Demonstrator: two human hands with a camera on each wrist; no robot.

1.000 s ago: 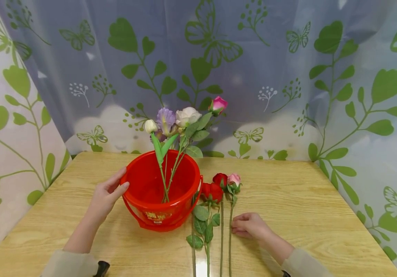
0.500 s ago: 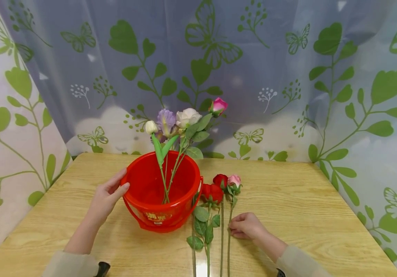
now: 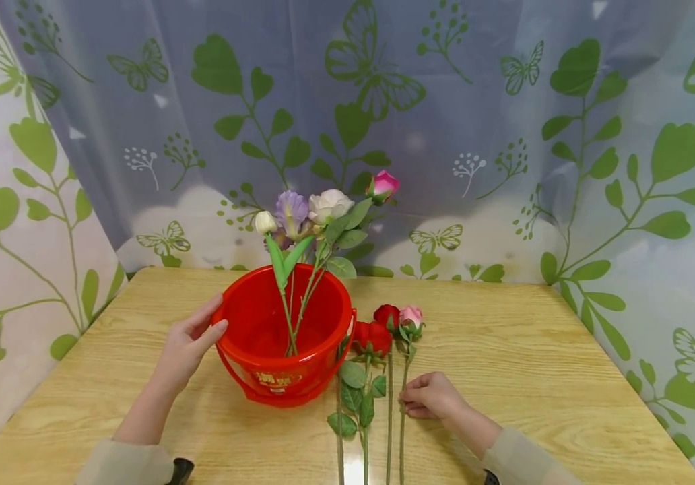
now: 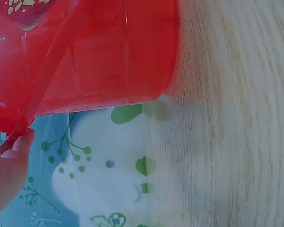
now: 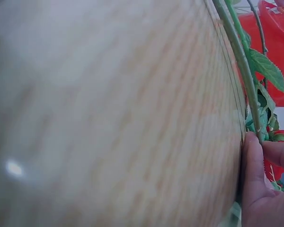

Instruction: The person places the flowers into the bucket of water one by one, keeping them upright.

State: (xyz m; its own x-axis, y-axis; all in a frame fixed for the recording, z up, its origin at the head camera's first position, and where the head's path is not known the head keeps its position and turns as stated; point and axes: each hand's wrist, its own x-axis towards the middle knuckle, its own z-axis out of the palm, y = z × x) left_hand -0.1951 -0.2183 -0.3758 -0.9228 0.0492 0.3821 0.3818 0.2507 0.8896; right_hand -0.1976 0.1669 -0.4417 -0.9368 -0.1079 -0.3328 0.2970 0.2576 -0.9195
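Note:
In the head view, my left hand (image 3: 186,343) grips the left rim of a red plastic bucket (image 3: 241,353), thumb outermost. The left wrist view shows the bucket's wall (image 4: 109,56) and the fingers at its edge. Inside the bucket stand a white tulip (image 3: 265,222), a purple iris (image 3: 291,210), a white rose (image 3: 330,205) and a magenta rosebud (image 3: 384,184). My right hand (image 3: 435,396) pinches the stem of a pink rose (image 3: 411,315) that lies on the table. Thumb and finger meet round this stem (image 5: 246,78) in the right wrist view.
Left of the pink rose lie a dark red rose (image 3: 386,315) and a larger red flower (image 3: 373,338) with leafy stems. Another stem (image 3: 339,438) lies beside them, its head hidden. A patterned curtain (image 3: 475,121) stands behind the wooden table (image 3: 505,330).
My right hand has moved slightly left and its fingertips now pinch the pink rose's stem. My left hand and the bucket stay in place.

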